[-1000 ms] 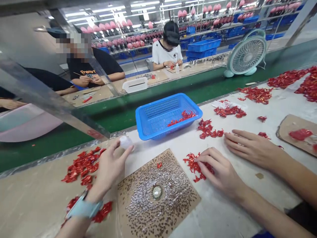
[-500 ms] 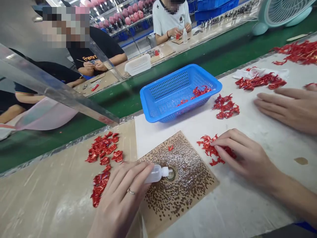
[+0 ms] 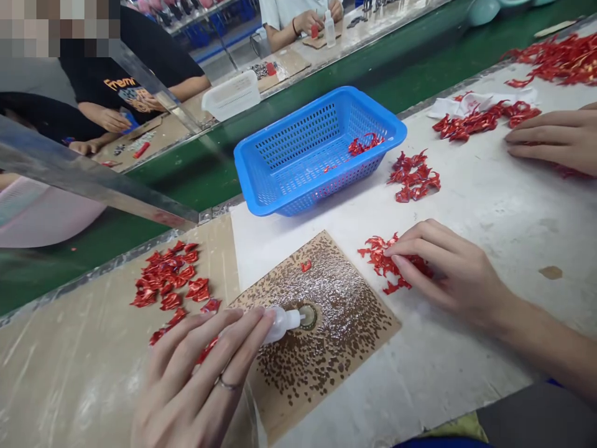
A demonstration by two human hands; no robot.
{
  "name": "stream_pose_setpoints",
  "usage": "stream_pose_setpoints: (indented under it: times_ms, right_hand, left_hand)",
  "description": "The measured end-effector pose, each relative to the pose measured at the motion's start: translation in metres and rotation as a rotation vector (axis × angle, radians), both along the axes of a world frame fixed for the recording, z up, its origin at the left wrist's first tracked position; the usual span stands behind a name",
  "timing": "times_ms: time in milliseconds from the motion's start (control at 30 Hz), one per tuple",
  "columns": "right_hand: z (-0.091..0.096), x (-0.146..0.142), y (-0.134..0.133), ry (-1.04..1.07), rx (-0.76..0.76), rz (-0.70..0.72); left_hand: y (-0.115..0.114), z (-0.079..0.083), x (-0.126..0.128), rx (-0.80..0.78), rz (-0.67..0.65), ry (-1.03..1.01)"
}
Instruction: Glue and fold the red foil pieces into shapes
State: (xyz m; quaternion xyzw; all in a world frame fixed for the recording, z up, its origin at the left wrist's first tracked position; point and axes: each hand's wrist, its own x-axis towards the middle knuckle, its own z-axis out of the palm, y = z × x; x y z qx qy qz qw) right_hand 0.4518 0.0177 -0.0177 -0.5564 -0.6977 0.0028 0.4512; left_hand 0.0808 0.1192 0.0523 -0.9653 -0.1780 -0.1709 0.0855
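My left hand [image 3: 200, 373] grips a small white squeeze bottle [image 3: 278, 323], its nozzle tipped down onto a small round puddle [image 3: 308, 316] in the middle of a glue-spotted cardboard sheet [image 3: 336, 348]. My right hand [image 3: 438, 267] rests with curled fingers on a small heap of red pieces [image 3: 379, 261] just right of the cardboard; whether it grips any of them is hidden. One loose red piece [image 3: 306, 266] lies on the cardboard.
A blue basket [image 3: 298, 155] with a few red pieces stands behind the cardboard. More red piles lie at the left [image 3: 172, 280] and right [image 3: 413, 177]. Another person's hand [image 3: 555, 138] rests flat at the far right. Co-workers sit across a green belt [image 3: 196, 174].
My left hand picked up the bottle from near the belt, brought it to the cardboard and tipped its nozzle onto the puddle. The view has tilted downward. My right hand stays on the red heap.
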Motion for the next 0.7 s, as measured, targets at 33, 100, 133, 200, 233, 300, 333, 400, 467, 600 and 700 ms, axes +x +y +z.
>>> stream_pose_setpoints:
  times_ms: [33, 100, 133, 200, 233, 300, 333, 400, 467, 600, 700]
  right_hand:
    - [0.0, 0.0001, 0.0, -0.009, 0.0, 0.002]
    - [-0.0001, 0.0003, -0.0001, -0.017, 0.0, 0.003]
    - [-0.0002, 0.0004, -0.0001, -0.016, 0.0, 0.002]
    - [-0.0005, 0.0007, -0.0001, -0.006, 0.001, -0.001]
    - [-0.0006, 0.0008, -0.0001, 0.002, 0.0, 0.0]
    - [-0.0009, 0.0012, 0.0001, 0.017, 0.003, 0.001]
    - [-0.001, 0.0013, 0.0001, 0.023, 0.004, 0.002]
    - [-0.0013, 0.0014, 0.0003, 0.027, 0.005, 0.0]
    - [-0.0015, 0.0012, 0.0003, 0.018, 0.006, -0.005]
    - [-0.0015, 0.0004, 0.0002, -0.009, -0.002, 0.001]
    - [-0.0016, -0.0003, 0.0001, -0.003, -0.005, -0.001]
  left_hand:
    - [0.0004, 0.0004, -0.0003, 0.0, -0.012, 0.009]
    - [0.0013, 0.0013, -0.0012, 0.001, -0.046, 0.033]
    - [0.0015, 0.0016, -0.0016, 0.001, -0.058, 0.04]
    - [0.0007, 0.0011, -0.0016, -0.001, -0.058, 0.028]
    - [-0.0001, 0.0004, -0.0012, -0.011, -0.042, 0.023]
    - [-0.0015, -0.0015, -0.0002, -0.019, -0.017, 0.013]
    - [-0.0018, -0.0024, 0.0002, -0.015, -0.019, 0.015]
    - [-0.0012, -0.0035, 0.0002, 0.007, -0.039, 0.025]
    - [0.0009, -0.0036, -0.0007, 0.033, -0.05, 0.029]
    - [0.0052, -0.0023, -0.0025, 0.053, -0.061, 0.033]
    - [0.0053, -0.0021, -0.0018, 0.036, -0.068, 0.024]
